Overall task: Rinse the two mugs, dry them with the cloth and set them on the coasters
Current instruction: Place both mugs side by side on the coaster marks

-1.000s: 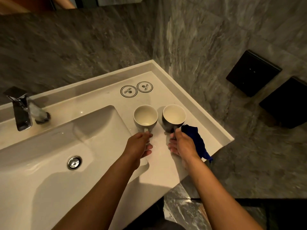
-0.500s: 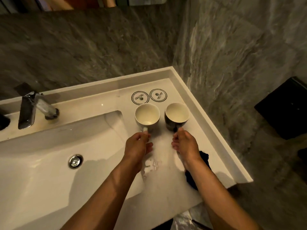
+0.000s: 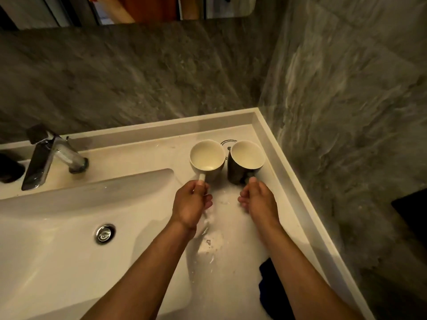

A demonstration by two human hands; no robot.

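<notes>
Two mugs stand side by side at the counter's far right corner. The white mug (image 3: 207, 157) is on the left, and my left hand (image 3: 191, 203) grips its handle. The dark mug (image 3: 245, 161) with a pale inside is on the right, with my right hand (image 3: 258, 202) on its handle. Only a sliver of one round coaster (image 3: 227, 142) shows between the mugs; the mugs hide the rest. The blue cloth (image 3: 265, 287) lies on the counter near the front edge, partly under my right forearm.
The white basin (image 3: 69, 227) with its drain (image 3: 105, 233) fills the left. A chrome tap (image 3: 49, 155) stands at the back left beside a dark object (image 3: 9, 168). Water drops (image 3: 211, 245) lie on the counter. Grey stone walls close the back and right.
Both hands have pushed the mugs away from me to the back corner, over the coasters, which are now almost fully covered. The cloth stays behind on the counter.
</notes>
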